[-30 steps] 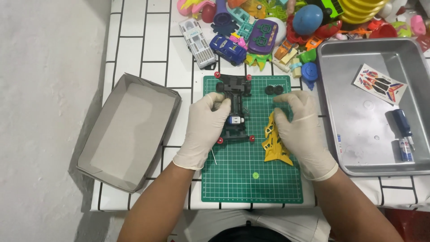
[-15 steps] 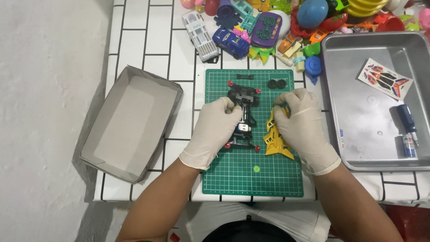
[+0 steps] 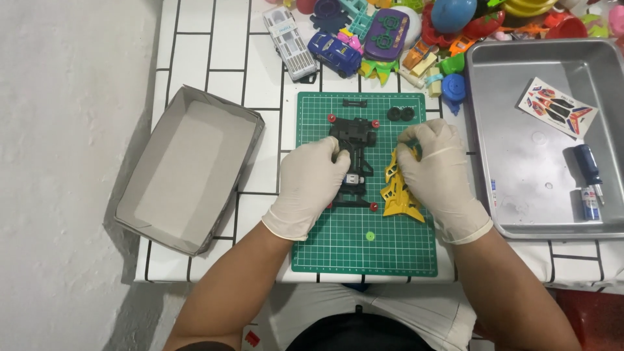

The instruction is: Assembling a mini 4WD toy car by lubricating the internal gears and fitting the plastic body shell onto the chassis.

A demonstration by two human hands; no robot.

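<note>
A black toy car chassis [image 3: 355,159] with red rollers at its corners lies on a green cutting mat [image 3: 364,250]. My left hand [image 3: 311,185], in a white glove, rests on the chassis's left side and steadies it. My right hand [image 3: 437,172], also gloved, has its fingertips pinched together just right of the chassis; what they pinch is hidden. A yellow car body shell [image 3: 398,192] lies under and beside my right hand. Two small black wheels [image 3: 400,114] and a short black bar [image 3: 355,103] sit at the mat's far edge. A small green round part [image 3: 370,236] lies on the near mat.
An open grey cardboard box [image 3: 185,166] sits left of the mat. A metal tray [image 3: 520,182] on the right holds a sticker sheet [image 3: 556,116], a blue-handled screwdriver [image 3: 590,166] and a small tube [image 3: 590,203]. Colourful toys [image 3: 383,32] crowd the far side of the white tiled table.
The view has shifted slightly. Both hands stay on the chassis, and my right hand's fingers have moved a little up along its right side.
</note>
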